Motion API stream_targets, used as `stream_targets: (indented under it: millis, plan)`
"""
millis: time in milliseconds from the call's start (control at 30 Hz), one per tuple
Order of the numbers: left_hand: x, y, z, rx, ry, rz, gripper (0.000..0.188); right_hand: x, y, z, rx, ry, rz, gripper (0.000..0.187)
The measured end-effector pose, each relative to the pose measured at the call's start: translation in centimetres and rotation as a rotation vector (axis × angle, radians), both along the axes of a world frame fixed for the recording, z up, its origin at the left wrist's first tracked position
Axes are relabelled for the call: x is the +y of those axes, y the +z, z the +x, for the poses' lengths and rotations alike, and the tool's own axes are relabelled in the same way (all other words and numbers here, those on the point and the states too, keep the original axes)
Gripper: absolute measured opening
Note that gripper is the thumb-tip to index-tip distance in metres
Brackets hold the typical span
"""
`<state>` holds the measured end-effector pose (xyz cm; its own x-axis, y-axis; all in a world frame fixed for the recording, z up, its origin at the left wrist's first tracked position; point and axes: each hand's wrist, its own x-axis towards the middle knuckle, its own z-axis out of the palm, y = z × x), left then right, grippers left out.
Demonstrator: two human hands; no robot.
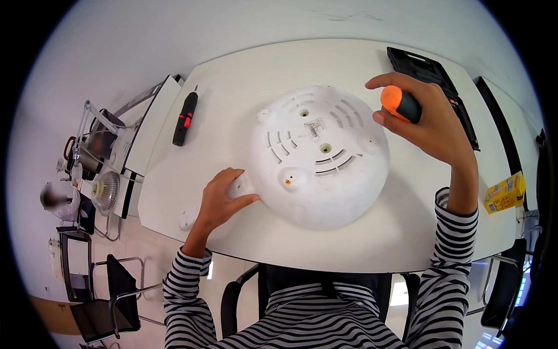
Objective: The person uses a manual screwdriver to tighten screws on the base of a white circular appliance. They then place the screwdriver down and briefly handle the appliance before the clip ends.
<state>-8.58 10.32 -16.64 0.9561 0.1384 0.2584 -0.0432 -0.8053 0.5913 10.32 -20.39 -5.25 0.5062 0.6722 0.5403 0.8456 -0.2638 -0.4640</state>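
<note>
A round white plastic housing [349, 198] lies on the table in front of me, slotted vents and screw holes facing up. My left hand [220, 200] is at its left edge, closed around a white tab [239, 185] that touches or sticks out from the rim. I cannot tell whether that tab is loose. Above the housing's right side, my right hand [433, 119] grips a screwdriver [401, 104] with an orange and black handle. My right index finger reaches past the handle, which is apart from the housing; the shaft is hidden.
On the table's left lies a black and red power screwdriver [186, 119]. A small white part [186, 220] sits near my left wrist. An open black tool case [430, 72] is at the far right, and a yellow carton [504, 192] at the right edge. Another person [61, 200] is far left.
</note>
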Motion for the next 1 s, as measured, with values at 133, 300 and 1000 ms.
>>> stream_targets:
  millis: [133,300,1000]
  plan:
    - [-0.4,0.4,-0.2,0.006,-0.013,-0.041,0.045,-0.3,0.5,0.2,0.05,-0.026,-0.015,0.023]
    - [-0.3,0.4,-0.4,0.059,-0.014,-0.201,0.041,-0.5,-0.4,1.4,0.021,-0.124,0.018,0.024]
    - [-1.3,0.8,-0.7,0.046,-0.013,-0.137,0.043,-0.5,-0.3,0.5,0.181,0.023,-0.292,0.018]
